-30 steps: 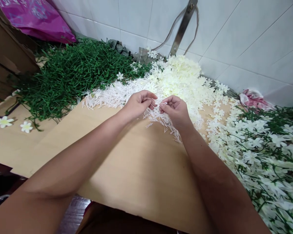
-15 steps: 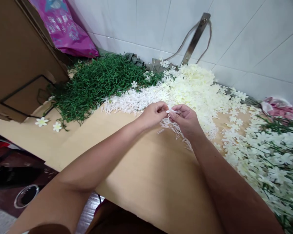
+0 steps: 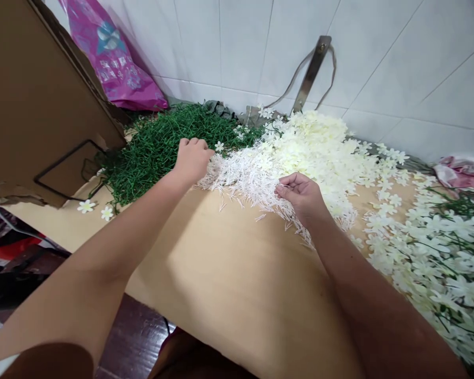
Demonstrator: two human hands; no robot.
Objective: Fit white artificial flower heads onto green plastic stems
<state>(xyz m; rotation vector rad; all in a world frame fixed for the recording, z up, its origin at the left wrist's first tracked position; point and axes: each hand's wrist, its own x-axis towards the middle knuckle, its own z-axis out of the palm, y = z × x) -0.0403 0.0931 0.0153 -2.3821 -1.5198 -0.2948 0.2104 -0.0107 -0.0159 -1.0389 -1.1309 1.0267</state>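
My left hand (image 3: pixel 192 158) reaches out to the edge of the heap of green plastic stems (image 3: pixel 158 145), fingers curled down where that heap meets the pile of thin white plastic pins (image 3: pixel 245 176); what it grips, if anything, is hidden. My right hand (image 3: pixel 300 195) rests over the white pins with fingers pinched on a small white piece. A big mound of cream flower petals (image 3: pixel 316 145) lies just behind it. All of this sits on a tan board (image 3: pixel 229 273).
Finished white flowers on green stems (image 3: pixel 438 247) are heaped at the right. A cardboard box (image 3: pixel 35 100) stands at the left, a magenta bag (image 3: pixel 116 58) behind it. Two loose flowers (image 3: pixel 95 209) lie near the box. White tiled wall and a metal bracket (image 3: pixel 312 71) are at the back.
My left hand has left the right hand and moved left and away to the green stems. The right hand stays over the white pins.
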